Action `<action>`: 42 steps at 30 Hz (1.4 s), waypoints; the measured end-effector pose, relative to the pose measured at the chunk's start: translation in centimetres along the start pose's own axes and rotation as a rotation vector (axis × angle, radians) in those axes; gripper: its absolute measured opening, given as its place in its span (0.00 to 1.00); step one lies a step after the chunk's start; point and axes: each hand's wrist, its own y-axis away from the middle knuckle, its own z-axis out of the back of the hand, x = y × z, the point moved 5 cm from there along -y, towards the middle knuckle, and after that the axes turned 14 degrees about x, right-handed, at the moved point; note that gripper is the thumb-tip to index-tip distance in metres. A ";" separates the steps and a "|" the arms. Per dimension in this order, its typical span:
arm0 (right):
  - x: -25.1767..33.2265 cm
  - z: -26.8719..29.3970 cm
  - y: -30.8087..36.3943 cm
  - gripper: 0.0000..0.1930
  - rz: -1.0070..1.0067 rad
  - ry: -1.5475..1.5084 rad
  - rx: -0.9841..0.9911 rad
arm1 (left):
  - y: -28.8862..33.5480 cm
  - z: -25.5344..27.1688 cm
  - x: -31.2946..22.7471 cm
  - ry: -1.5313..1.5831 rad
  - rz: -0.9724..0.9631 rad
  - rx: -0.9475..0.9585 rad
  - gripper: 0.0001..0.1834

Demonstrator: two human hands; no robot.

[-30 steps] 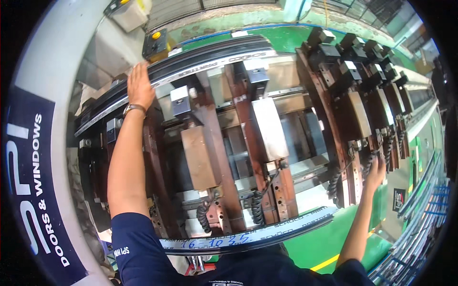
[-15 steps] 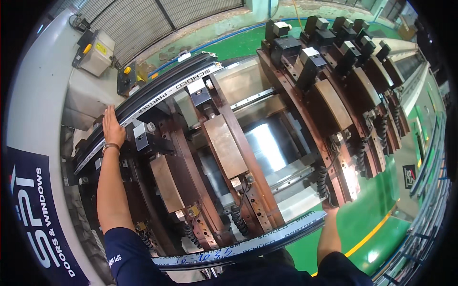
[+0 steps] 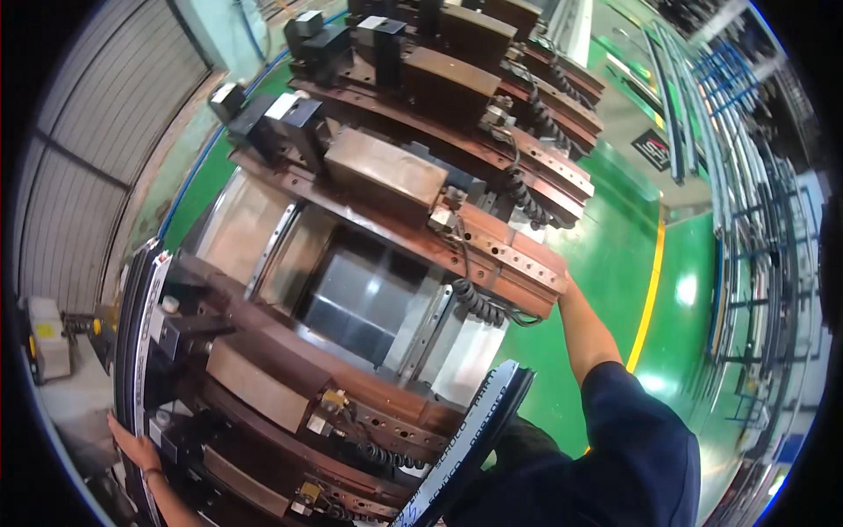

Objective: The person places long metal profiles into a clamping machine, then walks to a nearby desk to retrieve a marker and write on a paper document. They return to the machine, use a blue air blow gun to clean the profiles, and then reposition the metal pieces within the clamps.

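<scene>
On the left, a long black profile with white printed film stands along the machine's clamp blocks. My left hand lies against it near its lower end, fingers stretched out. Out on the right, my right hand touches the end of a brown machine support beam; its fingers are mostly hidden by the beam. A second film-covered profile, with blue handwriting, lies slantwise in front of my body, with neither hand on it. Tan blocks and black clamps sit on the beams.
Black coiled hoses hang at the beam ends. Beyond the machine, a green floor carries a yellow line. Racks of long profiles line the far right. A grey mesh fence stands at the left.
My view has turned to the right, so the machine appears rotated. My right arm now reaches farther out along a beam end; my left hand remains on the long profile.
</scene>
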 end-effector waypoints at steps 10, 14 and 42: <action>3.2 2.0 -2.0 0.34 0.002 0.084 0.065 | -0.1 3.2 -3.3 -0.005 0.080 0.116 0.47; 4.0 5.2 -1.4 0.34 -0.008 0.125 0.050 | -0.7 4.3 -5.2 -0.002 0.087 0.103 0.49; 6.8 16.0 25.4 0.27 -0.858 1.364 0.223 | 16.6 15.9 -18.1 0.330 0.247 -0.069 0.45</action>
